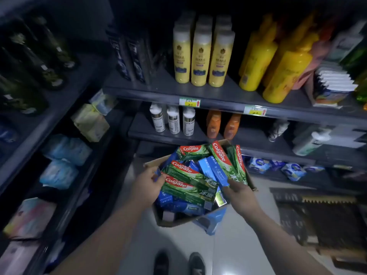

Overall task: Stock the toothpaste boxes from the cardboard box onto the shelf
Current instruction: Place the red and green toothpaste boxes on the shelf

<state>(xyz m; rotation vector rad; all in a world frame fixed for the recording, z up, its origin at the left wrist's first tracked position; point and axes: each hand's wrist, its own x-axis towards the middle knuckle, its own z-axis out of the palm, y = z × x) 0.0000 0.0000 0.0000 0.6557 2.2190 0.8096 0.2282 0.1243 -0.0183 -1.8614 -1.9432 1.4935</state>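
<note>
Cardboard box (174,219) between both hands (148,187)

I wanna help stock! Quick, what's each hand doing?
Left hand: closed on the cardboard box edge.
Right hand: closed on the blue toothpaste box.

Yellow bottles (200,56) stand above white bottles (172,121) and orange bottles (222,125); blue packs (63,159) lie left.

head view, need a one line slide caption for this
Both hands, left hand and right hand, reach into a cardboard box of toothpaste boxes before dim shelves.
</note>
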